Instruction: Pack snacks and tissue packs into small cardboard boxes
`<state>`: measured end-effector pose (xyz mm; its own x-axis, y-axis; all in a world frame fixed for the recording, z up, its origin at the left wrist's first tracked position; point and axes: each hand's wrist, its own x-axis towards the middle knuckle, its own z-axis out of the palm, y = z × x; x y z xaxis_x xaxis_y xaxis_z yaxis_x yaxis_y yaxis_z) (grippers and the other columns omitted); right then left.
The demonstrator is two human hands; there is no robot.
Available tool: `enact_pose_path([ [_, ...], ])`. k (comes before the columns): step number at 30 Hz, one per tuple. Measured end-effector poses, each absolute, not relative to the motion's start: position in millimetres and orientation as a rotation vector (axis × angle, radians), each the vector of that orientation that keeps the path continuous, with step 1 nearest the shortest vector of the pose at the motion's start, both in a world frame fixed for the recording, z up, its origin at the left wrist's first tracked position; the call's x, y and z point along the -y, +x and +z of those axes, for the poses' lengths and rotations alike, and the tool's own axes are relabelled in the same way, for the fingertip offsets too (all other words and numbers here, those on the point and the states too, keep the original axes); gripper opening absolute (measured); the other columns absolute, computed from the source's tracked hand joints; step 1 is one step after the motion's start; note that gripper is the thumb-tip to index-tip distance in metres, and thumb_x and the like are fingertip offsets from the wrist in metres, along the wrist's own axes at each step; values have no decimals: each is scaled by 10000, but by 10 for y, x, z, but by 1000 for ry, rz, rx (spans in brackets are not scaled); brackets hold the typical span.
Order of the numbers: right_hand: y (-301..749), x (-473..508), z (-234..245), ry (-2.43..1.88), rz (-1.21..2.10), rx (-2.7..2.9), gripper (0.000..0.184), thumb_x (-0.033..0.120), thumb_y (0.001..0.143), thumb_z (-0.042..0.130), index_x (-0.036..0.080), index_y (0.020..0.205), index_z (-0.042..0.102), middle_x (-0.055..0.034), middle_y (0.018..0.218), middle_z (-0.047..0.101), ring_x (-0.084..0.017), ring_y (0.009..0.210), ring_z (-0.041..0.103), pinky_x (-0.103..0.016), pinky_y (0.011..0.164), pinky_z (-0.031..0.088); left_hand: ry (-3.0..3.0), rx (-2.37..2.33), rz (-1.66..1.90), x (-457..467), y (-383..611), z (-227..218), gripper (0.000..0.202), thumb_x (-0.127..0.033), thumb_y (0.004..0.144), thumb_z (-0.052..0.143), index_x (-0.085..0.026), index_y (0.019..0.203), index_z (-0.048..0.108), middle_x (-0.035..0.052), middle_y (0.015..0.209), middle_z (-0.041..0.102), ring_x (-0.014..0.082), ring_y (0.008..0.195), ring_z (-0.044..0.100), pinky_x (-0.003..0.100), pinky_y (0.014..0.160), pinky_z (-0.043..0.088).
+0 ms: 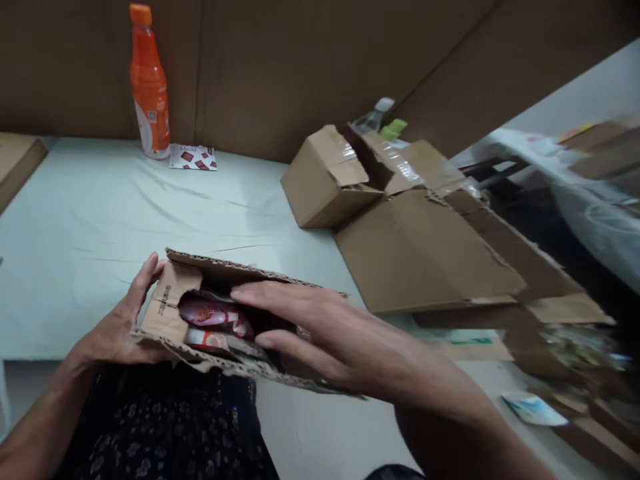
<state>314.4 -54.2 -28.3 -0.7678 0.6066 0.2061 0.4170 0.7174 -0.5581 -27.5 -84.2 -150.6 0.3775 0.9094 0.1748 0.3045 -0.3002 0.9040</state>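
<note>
A small open cardboard box (pixel 173 303) lies on its side at the table's near edge, with red and white snack packets (pixel 213 315) showing inside. My left hand (pixel 123 323) grips the box's left end, fingers wrapped round its flap. My right hand (pixel 320 333) reaches across the box's opening, fingers stretched out over the packets and the upper wall; the fingertips rest on the packets.
An orange drink bottle (pixel 149 87) stands at the back left beside a small patterned packet (pixel 193 158). Larger opened cardboard boxes (pixel 400 220) with taped flaps lie to the right. Cardboard panels form the back wall. A pale cloth (pixel 75 227) covers the table.
</note>
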Motion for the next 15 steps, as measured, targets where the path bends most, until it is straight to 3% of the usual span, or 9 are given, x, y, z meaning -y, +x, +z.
enact_pose_path([
  [2,2917,455,-270,-853,623,2757,352,308,1022,584,185,1349,631,-124,1295,738,-258,1172,700,-390,948,584,1802,-1068,905,886,-302,-1552,1365,-603,655,935,-421,1676,47,60,1746,226,458,1571,265,639,1272,296],
  [5,2578,371,-381,-1032,390,3050,270,260,934,674,125,1166,696,-157,1020,769,-294,905,722,-400,782,556,1777,-1098,864,893,-309,-1598,1319,-643,701,881,-394,1683,37,38,1752,211,444,1573,273,605,1297,281],
  [7,2399,326,-501,-1081,274,3164,126,154,916,646,124,1015,718,-142,875,753,-270,769,697,-363,690,493,1738,-1109,824,867,-284,-1603,1348,-638,713,871,-357,1687,-18,70,1756,193,447,1575,265,606,1299,266],
  [11,2305,253,-588,-1038,368,3207,182,38,883,605,156,790,709,-93,759,744,-191,623,641,-304,579,388,1642,-1051,773,818,-211,-1604,1442,-640,700,877,-267,1678,-115,168,1754,146,446,1573,272,628,1277,262],
  [13,2440,258,-476,-1026,413,3044,203,39,868,606,177,758,705,-65,729,734,-172,597,625,-295,554,397,1637,-1049,800,803,-204,-1621,1410,-640,703,874,-262,1687,-63,166,1756,141,436,1581,257,613,1284,245],
  [15,2683,280,-275,-975,446,2770,239,70,903,566,220,852,745,-38,720,723,-171,588,625,-297,531,438,1655,-1062,833,782,-250,-1637,1370,-624,703,882,-293,1693,-6,134,1760,145,426,1590,233,593,1287,252],
])
